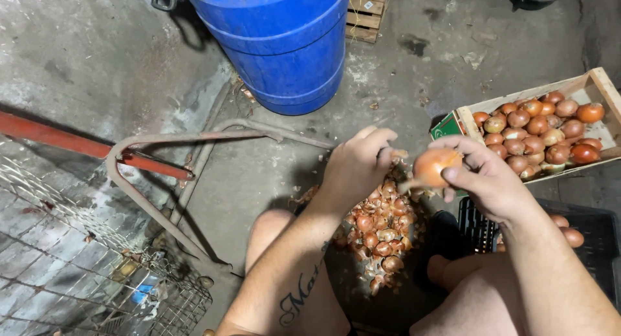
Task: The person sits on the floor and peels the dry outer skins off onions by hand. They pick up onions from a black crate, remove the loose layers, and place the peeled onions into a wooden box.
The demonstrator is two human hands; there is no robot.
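Mid-peel over the floor [272, 161]: right hand [488, 181] fingers closed around an onion [432, 166], left hand [354, 168] fingers pinching its skin, peels [381, 232] heaped below, crate [598, 84] full of unpeeled onions.

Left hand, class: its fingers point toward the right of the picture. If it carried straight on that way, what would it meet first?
The left hand would most likely meet the onion that the right hand holds, right beside its fingertips. Depth is hard to judge from one view, so this is hedged.
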